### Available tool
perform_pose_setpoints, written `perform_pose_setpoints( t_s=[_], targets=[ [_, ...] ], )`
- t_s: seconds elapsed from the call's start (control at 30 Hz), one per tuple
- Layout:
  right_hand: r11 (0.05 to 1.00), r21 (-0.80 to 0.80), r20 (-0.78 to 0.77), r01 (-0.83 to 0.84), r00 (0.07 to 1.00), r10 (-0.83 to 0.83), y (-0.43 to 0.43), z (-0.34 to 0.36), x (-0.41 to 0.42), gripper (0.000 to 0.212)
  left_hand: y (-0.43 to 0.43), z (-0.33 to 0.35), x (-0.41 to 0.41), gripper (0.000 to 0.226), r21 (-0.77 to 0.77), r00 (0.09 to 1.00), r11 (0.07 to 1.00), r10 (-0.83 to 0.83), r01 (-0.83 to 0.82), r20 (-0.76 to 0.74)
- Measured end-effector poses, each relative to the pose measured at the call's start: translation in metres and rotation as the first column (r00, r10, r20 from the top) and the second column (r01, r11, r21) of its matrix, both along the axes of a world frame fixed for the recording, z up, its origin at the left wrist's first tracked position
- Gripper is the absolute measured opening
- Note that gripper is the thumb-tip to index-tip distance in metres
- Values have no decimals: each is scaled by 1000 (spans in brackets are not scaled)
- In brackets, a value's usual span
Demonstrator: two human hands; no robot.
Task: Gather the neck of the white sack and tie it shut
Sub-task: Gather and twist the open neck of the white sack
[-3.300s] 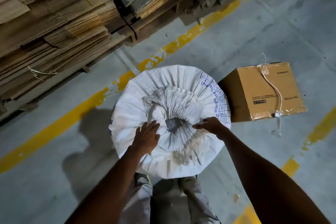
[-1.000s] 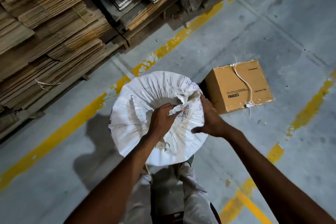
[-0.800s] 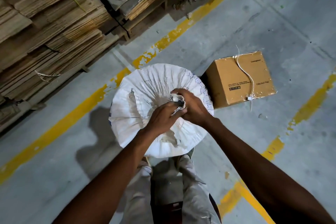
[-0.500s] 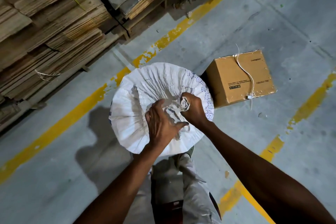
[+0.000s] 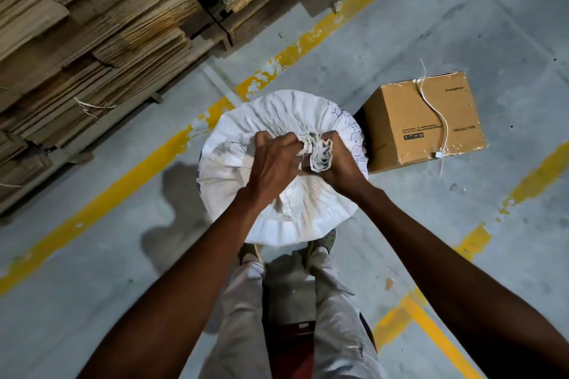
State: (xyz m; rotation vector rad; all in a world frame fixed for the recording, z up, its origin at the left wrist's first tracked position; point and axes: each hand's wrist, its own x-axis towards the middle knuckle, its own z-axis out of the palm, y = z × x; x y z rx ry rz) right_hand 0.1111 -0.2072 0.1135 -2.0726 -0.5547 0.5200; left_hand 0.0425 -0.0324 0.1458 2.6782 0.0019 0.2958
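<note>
A full white sack (image 5: 246, 132) stands upright on the concrete floor right in front of my feet, seen from above. Its cloth runs in pleats toward the middle, where the neck (image 5: 317, 152) is bunched into a tight twisted wad. My left hand (image 5: 274, 166) is closed around the left side of the wad. My right hand (image 5: 341, 163) grips its right side, and the crumpled end of the neck sticks up between the two fists. A white string (image 5: 434, 114) lies across the cardboard box to the right, apart from both hands.
A brown cardboard box (image 5: 397, 120) sits on the floor touching the sack's right side. Stacks of flattened cardboard on pallets (image 5: 92, 40) fill the upper left. Yellow floor lines (image 5: 123, 191) cross behind the sack and at the right. My legs stand just below the sack.
The sack's mouth was open, with my hands on either side of it. My hands have drawn the cloth to the centre, and both now clench the bunched neck.
</note>
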Motion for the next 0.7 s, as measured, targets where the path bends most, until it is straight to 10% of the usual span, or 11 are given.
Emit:
perform_pose_setpoints(
  t_s=[0.1,0.23,0.47,0.63,0.7],
  targets=[
    [1000,-23,-99,9,995,-11,18,9,-1,99,-1,6,14,16,85,991,988,-130,127,31],
    [994,-103,272,-28,961,55,18,21,10,28,11,4,9,14,89,974,970,-221,225,-53],
    [959,-39,-147,281,948,-284,25,10,15,52,-16,-14,-28,117,-220,777,827,346,-517,-526],
    [992,-127,226,-20,973,49,18,9,25,32,17,-28,-24,28,-363,789,713,452,-600,-415],
    [962,-166,453,-219,849,271,3,4,34,21,47,-23,-23,34,-424,874,766,399,-483,-276]
  ],
)
